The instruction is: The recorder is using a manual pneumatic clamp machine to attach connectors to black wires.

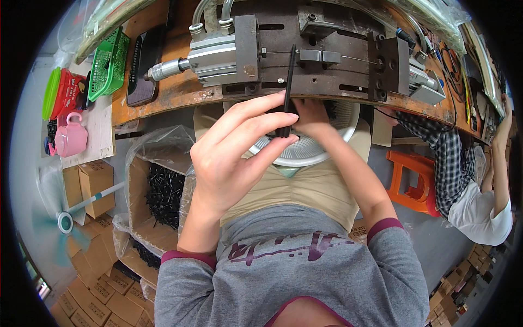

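My left hand (229, 144) is closed around a slim black pen-like stick (290, 73), pinched between thumb and fingers and held nearly upright. Its thin upper end crosses in front of the metal clamping machine (332, 79) on the bench; the thicker lower end sits at my fingertips, where I cannot tell whether there is more than one piece. My right hand (311, 117) reaches into a round pale basket (305, 158) on my lap. Dark pieces show inside it, but my right fingers are mostly hidden behind the left hand's stick and the bench edge.
A plastic-lined carton (143, 207) of black pieces stands at my left. On the bench's left lie a green basket (103, 68) and a dark phone-like slab (143, 71). A pink cup (72, 139) and a fan (65, 222) are further left. Right are an orange stool (406, 177) and another person (482, 210).
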`<state>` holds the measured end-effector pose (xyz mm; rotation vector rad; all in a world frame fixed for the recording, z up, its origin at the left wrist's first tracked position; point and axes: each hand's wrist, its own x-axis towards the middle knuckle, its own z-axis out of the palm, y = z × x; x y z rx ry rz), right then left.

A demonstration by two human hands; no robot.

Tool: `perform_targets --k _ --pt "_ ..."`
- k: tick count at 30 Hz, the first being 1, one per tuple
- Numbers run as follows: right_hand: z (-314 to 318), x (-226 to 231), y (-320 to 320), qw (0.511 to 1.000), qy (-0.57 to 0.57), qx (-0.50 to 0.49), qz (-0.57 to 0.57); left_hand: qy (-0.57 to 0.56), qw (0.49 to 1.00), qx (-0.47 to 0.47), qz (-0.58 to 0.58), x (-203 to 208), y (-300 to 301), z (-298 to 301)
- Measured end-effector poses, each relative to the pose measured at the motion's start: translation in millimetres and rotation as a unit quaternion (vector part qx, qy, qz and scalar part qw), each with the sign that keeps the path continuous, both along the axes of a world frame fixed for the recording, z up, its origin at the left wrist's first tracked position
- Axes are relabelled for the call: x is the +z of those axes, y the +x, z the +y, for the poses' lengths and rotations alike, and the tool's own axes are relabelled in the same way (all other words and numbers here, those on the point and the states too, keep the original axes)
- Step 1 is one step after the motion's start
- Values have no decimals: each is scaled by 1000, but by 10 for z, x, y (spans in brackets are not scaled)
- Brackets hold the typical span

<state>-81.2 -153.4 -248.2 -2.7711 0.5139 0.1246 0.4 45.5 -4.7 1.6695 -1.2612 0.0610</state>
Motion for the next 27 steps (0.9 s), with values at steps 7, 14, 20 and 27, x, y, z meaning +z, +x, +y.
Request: perform_targets --k 7,14,20,27 --pt "322 452 -485 985 -10 48 -165 -14 1000 22 0 117 47 82" --pt "651 574 -973 977 175 117 20 -29 999 -31 24 128 -25 -253" --pt "559 921 -1098 963 198 175 52 20 996 6 -87 80 -42 -397" --pt "-110 2917 -403 915 84 150 -365 103 973 50 -200 -58 -106 -537"
